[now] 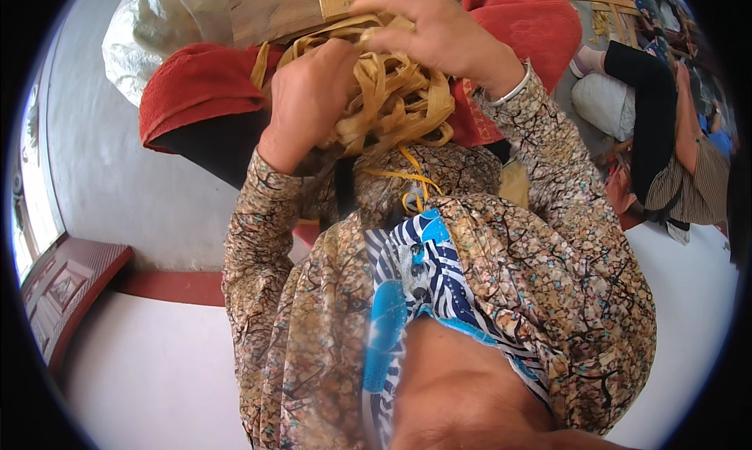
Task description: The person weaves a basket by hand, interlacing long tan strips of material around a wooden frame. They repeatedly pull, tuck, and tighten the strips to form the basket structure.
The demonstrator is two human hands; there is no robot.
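A tangled bundle of flat straw-coloured fibre strips (395,105) lies in my lap, between my knees. My left hand (309,97) is closed at the left side of the bundle, its fingers bent around a strip (260,65) whose end sticks out past the hand. What the fingertips pinch is partly hidden. Over the top of the bundle is my right hand (442,39), with thumb and fingers apart and slightly blurred; nothing shows clearly between them. Thin yellow strips (407,168) hang down from the bundle toward my patterned jacket.
Red cloth covers both knees (200,86). A wooden board (274,11) stands just beyond the bundle, with a whitish plastic sack (157,35) to its left. At right, another person's dark-clothed leg (638,82) is near a pale sack (603,105). Wooden furniture (74,293) stands far left.
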